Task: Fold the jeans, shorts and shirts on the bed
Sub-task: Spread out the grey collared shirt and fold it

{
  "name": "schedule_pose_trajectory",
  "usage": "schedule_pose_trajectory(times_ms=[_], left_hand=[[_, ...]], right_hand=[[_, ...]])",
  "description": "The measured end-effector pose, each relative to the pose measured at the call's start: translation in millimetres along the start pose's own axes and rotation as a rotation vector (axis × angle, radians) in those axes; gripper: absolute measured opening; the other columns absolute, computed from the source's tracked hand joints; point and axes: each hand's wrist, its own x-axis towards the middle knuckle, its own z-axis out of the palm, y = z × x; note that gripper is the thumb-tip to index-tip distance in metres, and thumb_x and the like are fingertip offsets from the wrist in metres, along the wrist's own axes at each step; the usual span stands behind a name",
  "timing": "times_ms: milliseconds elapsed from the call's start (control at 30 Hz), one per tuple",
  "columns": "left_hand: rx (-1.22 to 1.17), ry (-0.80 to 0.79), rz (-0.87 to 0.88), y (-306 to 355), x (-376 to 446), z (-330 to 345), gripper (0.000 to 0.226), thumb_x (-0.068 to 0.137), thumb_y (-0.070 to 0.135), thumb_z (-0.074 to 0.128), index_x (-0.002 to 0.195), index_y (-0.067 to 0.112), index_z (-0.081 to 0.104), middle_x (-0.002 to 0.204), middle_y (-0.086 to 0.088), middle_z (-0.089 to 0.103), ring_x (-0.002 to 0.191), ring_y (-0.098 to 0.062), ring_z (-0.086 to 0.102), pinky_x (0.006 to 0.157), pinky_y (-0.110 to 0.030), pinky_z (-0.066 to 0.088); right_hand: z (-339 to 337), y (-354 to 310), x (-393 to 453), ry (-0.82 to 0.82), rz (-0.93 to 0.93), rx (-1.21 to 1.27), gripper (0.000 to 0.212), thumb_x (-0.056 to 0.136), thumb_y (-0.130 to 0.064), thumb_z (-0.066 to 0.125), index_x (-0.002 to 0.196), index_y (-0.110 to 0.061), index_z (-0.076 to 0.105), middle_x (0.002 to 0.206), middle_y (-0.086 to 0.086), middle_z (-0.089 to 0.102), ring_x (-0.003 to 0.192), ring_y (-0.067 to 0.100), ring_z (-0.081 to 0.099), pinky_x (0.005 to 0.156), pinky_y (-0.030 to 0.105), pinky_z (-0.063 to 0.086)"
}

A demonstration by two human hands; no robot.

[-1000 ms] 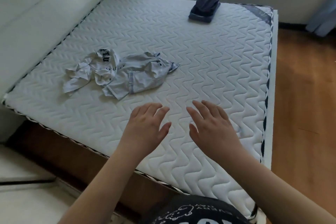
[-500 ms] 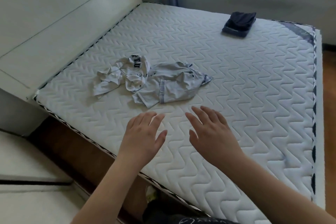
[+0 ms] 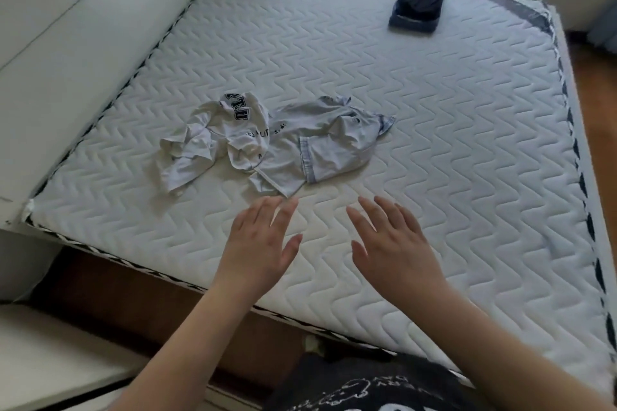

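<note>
While the view has drawn closer over the last second, the contents sit as before and only the hands have advanced.

Mattress [image 3: 434, 150]: white, quilted, bare of bedding; bears every garment.

Headboard [image 3: 83, 53]: white, padded, along the left.

Pale blue shirt [image 3: 320, 143]: crumpled, unfolded, centre-left of the mattress, its near hem now just beyond the left fingertips.

White printed shirt [image 3: 217, 137]: crumpled, dark lettering showing, touching the blue one on its left side.

Folded dark stack [image 3: 417, 8]: far right, well apart; likely the jeans and shorts, already done.

Right hand [image 3: 394, 247]: fingers straight and spread, holding nothing, over bare mattress.

Left hand [image 3: 263, 243]: likewise flat and empty, nearest the blue hem.

Judgement: the two shirts remain to fold; the reach has closed, and grasping the blue shirt looks next.
</note>
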Motion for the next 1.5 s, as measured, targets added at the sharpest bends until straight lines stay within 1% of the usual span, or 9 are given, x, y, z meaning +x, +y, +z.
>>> schedule_pose_trajectory(times_ms=[267, 433, 567, 800, 1067, 1167, 1267, 1367, 1500], left_hand=[[-0.001, -0.030, -0.070, -14, 16, 10, 0.054, 0.093, 0.039, 0.055, 0.141, 0.017, 0.048, 0.136, -0.007, 0.053, 0.129, -0.027, 0.047, 0.102, -0.043, 0.039], [0.016, -0.031, -0.158, -38, 16, 11, 0.056, 0.093, 0.046, 0.037, 0.138, 0.016, 0.052, 0.133, -0.008, 0.055, 0.125, -0.028, 0.051, 0.101, -0.045, 0.041], [-0.013, -0.029, -0.219, -68, 26, 24, 0.052, 0.096, 0.039, 0.050, 0.144, 0.019, 0.044, 0.141, -0.006, 0.049, 0.133, -0.026, 0.042, 0.108, -0.042, 0.033], [-0.095, -0.119, -0.199, -143, 77, 61, 0.053, 0.098, 0.039, 0.047, 0.147, 0.019, 0.040, 0.145, -0.007, 0.045, 0.137, -0.024, 0.036, 0.110, -0.040, 0.029], [-0.167, -0.248, -0.093, -262, 171, 151, 0.051, 0.092, 0.028, 0.056, 0.141, 0.015, 0.048, 0.138, -0.009, 0.051, 0.125, -0.030, 0.047, 0.100, -0.041, 0.037], [-0.170, -0.338, -0.075, -289, 203, 198, 0.052, 0.094, 0.032, 0.050, 0.143, 0.018, 0.042, 0.142, -0.004, 0.046, 0.125, -0.026, 0.045, 0.100, -0.037, 0.034], [-0.236, -0.397, -0.070, -305, 225, 241, 0.052, 0.095, 0.033, 0.049, 0.144, 0.019, 0.040, 0.143, -0.003, 0.044, 0.127, -0.024, 0.043, 0.101, -0.036, 0.034], [-0.402, -0.442, -0.148, -310, 238, 280, 0.054, 0.096, 0.033, 0.050, 0.147, 0.017, 0.037, 0.146, -0.005, 0.043, 0.133, -0.023, 0.039, 0.109, -0.035, 0.032], [-0.714, -0.517, -0.400, -312, 258, 325, 0.067, 0.096, 0.036, 0.054, 0.152, 0.014, 0.025, 0.154, -0.009, 0.033, 0.142, -0.023, 0.030, 0.115, -0.035, 0.026]], right_hand=[[19, -4, 37, -0.073, -0.065, 0.027, 0.053, 0.095, -0.033, 0.047, 0.147, -0.020, 0.039, 0.154, 0.006, 0.036, 0.144, 0.026, 0.028, 0.118, 0.041, 0.018], [31, -22, 81, -0.084, -0.167, 0.055, 0.052, 0.092, -0.031, 0.052, 0.142, -0.018, 0.046, 0.149, 0.007, 0.044, 0.137, 0.028, 0.038, 0.115, 0.041, 0.025], [44, -40, 118, -0.129, -0.217, 0.045, 0.055, 0.094, -0.034, 0.048, 0.146, -0.019, 0.040, 0.153, 0.005, 0.038, 0.141, 0.026, 0.032, 0.115, 0.040, 0.021], [96, -70, 194, -0.209, -0.181, 0.019, 0.059, 0.097, -0.036, 0.044, 0.151, -0.020, 0.029, 0.157, 0.003, 0.030, 0.144, 0.024, 0.025, 0.118, 0.039, 0.017], [196, -110, 294, -0.325, -0.039, -0.001, 0.061, 0.095, -0.035, 0.044, 0.151, -0.021, 0.024, 0.155, 0.001, 0.031, 0.141, 0.021, 0.028, 0.113, 0.035, 0.019], [240, -113, 327, -0.357, -0.001, 0.001, 0.064, 0.093, -0.037, 0.046, 0.151, -0.021, 0.024, 0.153, 0.000, 0.034, 0.139, 0.021, 0.031, 0.112, 0.035, 0.021], [285, -114, 350, -0.431, 0.024, 0.020, 0.073, 0.093, -0.045, 0.048, 0.154, -0.023, 0.015, 0.159, 0.001, 0.025, 0.143, 0.022, 0.026, 0.112, 0.036, 0.021], [329, -114, 365, -0.498, 0.045, 0.030, 0.081, 0.092, -0.050, 0.049, 0.156, -0.025, 0.006, 0.162, 0.001, 0.015, 0.146, 0.022, 0.021, 0.114, 0.038, 0.022], [380, -109, 389, -0.524, 0.134, 0.101, 0.088, 0.090, -0.045, 0.052, 0.155, -0.026, -0.004, 0.164, 0.001, -0.002, 0.150, 0.021, 0.005, 0.119, 0.039, 0.011]])
